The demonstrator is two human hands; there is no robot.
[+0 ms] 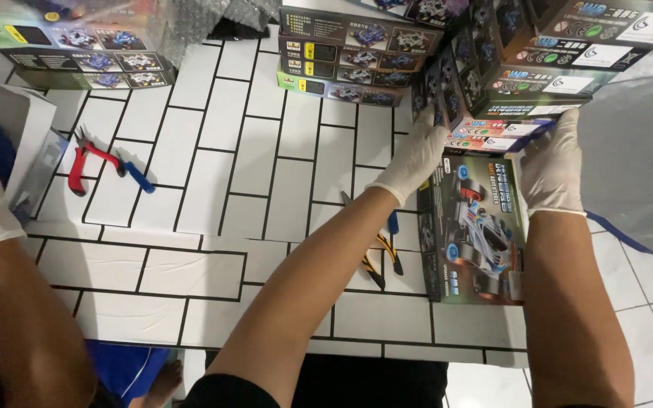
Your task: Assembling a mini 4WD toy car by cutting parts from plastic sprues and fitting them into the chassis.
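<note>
Two gloved hands, left hand [416,155] and right hand [552,162], seemingly grip the toy-car box [478,227], fingers curled on its top edge.

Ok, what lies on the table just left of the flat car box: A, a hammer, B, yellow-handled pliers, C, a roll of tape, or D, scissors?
B: yellow-handled pliers lie beside the car box, under the left hand's forearm.

The work surface [213,174] is white with a pattern of black brick lines. At the lower right a white tiled floor [644,332] shows. The light is even and bright.
</note>
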